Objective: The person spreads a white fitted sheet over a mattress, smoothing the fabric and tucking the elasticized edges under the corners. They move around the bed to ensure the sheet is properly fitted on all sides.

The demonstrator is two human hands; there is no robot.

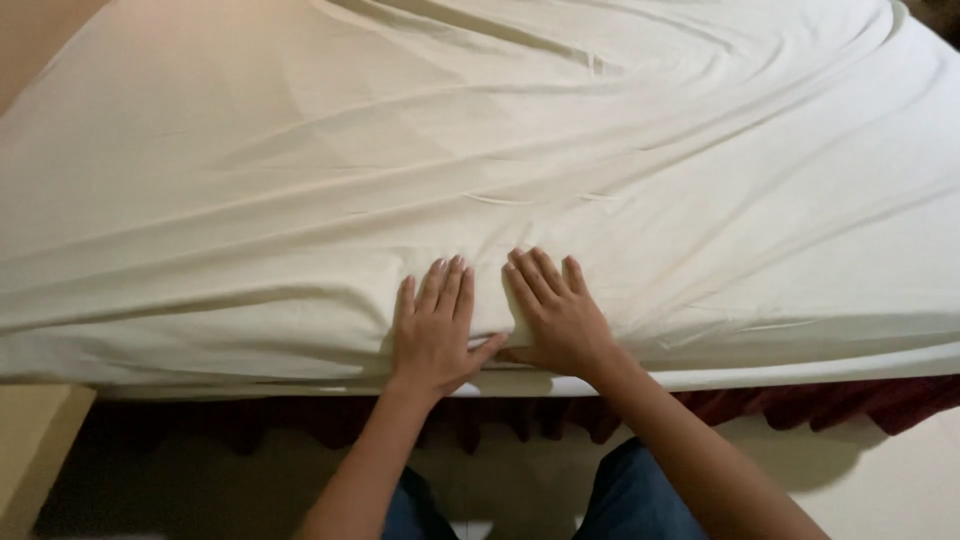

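A bedroom, probably in a home, though little beyond the bed shows. A cream bed sheet (480, 150) covers a wide mattress (800, 378) filling the view from nine to three o'clock. A dark red bed skirt (830, 402) hangs below, over pale floor (880, 470) at five o'clock.

The white sheet (600, 170) runs out of view past the top, left and right edges, so its far end cannot be seen. It hides the whole mattress under it. Where the left hand (432, 335) and the right hand (558, 320) lie flat on the sheet, the cloth beneath the palms is covered. Below the sheet's near edge, the dark red skirt (830, 405) sits in shadow, its folds hard to tell. The wooden piece (30, 450) left of the sheet's near edge is cut by the frame.
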